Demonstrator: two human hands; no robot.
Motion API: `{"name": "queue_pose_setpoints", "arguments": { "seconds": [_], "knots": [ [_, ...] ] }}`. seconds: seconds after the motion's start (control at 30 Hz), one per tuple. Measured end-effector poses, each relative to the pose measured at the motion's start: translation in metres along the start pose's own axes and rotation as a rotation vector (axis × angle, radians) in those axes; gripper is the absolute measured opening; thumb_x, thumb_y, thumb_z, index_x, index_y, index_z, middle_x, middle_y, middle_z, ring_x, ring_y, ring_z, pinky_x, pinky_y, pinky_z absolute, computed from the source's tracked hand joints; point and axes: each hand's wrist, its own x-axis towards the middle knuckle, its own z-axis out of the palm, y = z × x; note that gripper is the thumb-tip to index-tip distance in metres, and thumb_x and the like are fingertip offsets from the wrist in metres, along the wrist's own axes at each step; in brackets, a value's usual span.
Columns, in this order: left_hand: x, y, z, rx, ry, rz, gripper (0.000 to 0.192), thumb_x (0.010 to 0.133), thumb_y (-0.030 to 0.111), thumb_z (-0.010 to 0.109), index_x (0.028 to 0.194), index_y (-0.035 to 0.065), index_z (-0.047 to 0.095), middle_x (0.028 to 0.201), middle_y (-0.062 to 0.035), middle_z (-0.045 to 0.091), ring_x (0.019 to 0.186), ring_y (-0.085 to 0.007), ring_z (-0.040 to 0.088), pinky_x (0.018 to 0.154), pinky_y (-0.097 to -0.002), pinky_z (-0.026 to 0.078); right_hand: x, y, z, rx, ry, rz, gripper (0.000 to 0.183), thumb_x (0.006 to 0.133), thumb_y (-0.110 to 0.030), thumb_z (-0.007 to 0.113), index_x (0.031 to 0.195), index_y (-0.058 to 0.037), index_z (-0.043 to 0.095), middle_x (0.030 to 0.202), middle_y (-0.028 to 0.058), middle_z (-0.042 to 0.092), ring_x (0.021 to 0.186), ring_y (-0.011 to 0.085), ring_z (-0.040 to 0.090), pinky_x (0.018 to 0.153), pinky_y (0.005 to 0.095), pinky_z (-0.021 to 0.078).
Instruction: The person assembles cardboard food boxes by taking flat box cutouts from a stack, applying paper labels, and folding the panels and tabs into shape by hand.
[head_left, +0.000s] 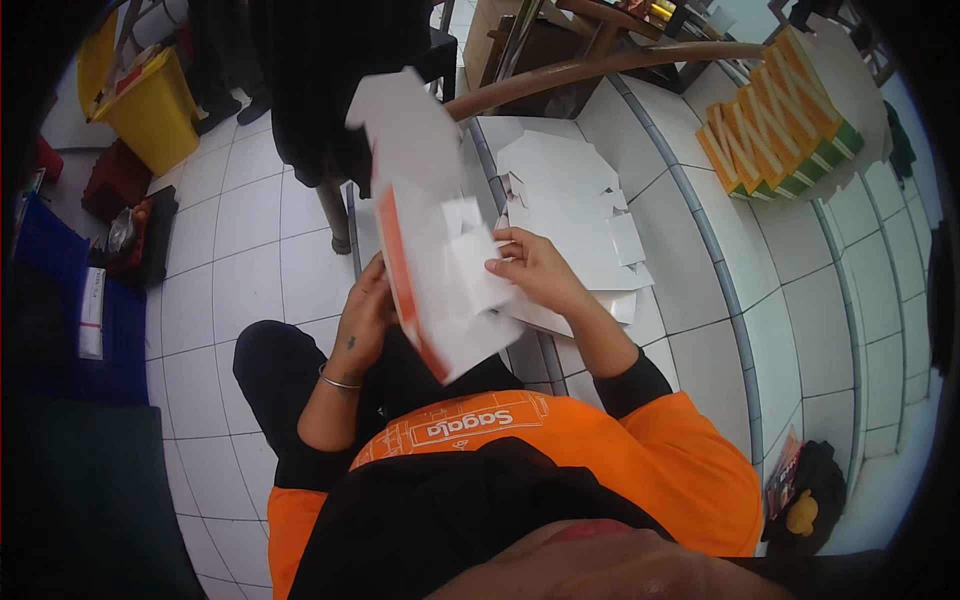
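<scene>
Between my hands is a partly folded cardboard box, white inside with an orange outer side, blurred at its edges. My left hand supports its left side, with some fingers hidden behind the card. At the right edge, my right hand pinches a white side flap between thumb and fingers. The box's long lid panel stretches up and away from me. Just beyond my right hand, a stack of flat white box blanks lies on a tiled step, cut tabs showing along its sides.
Folded yellow-and-green cartons stand in a row on a higher step at right. A curved wooden rail crosses behind the blanks. A yellow bin, blue crate and a person in dark clothes are at left and ahead.
</scene>
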Motion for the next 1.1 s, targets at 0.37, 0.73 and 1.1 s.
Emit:
{"name": "queue_pose_setpoints", "arguments": {
  "seconds": [0.37, 0.73, 1.1],
  "knots": [
    [-0.001, 0.019, 0.008, -0.309, -0.019, -0.346, 0.113, 0.083, 0.090, 0.016, 0.157, 0.0054, 0.021, 0.154, -0.0261, 0.035, 0.136, -0.0451, 0.044, 0.102, -0.0680, 0.040, 0.009, 0.063, 0.043, -0.313, 0.307, -0.083, 0.015, 0.091, -0.008, 0.061, 0.099, 0.0029, 0.068, 0.094, 0.0092, 0.070, 0.077, 0.0132, 0.066, 0.071, 0.0288, 0.0520],
    [0.008, 0.018, -0.039, -0.460, 0.202, -0.180, 0.065, 0.100, 0.058, 0.040, 0.143, 0.0093, 0.045, 0.131, -0.0129, 0.061, 0.112, -0.0258, 0.066, 0.089, -0.0414, 0.059, -0.022, 0.035, 0.081, -0.456, -0.111, -0.332, 0.049, 0.076, 0.020, 0.045, 0.114, -0.0053, 0.065, 0.122, 0.0151, 0.057, 0.105, 0.0276, 0.062, 0.090, 0.0342, 0.0506],
    [-0.007, 0.053, -0.035, 0.207, 0.211, -0.193, 0.065, 0.099, 0.061, 0.049, 0.118, -0.0001, 0.059, 0.096, -0.0063, 0.066, 0.080, -0.0098, 0.064, 0.070, -0.0257, 0.055, 0.006, -0.023, 0.046, -0.702, -0.125, -0.761, 0.051, 0.077, 0.014, 0.058, 0.124, -0.0078, 0.060, 0.137, 0.0175, 0.050, 0.127, 0.0344, 0.049, 0.106, 0.0408, 0.0420]
  ]
}}
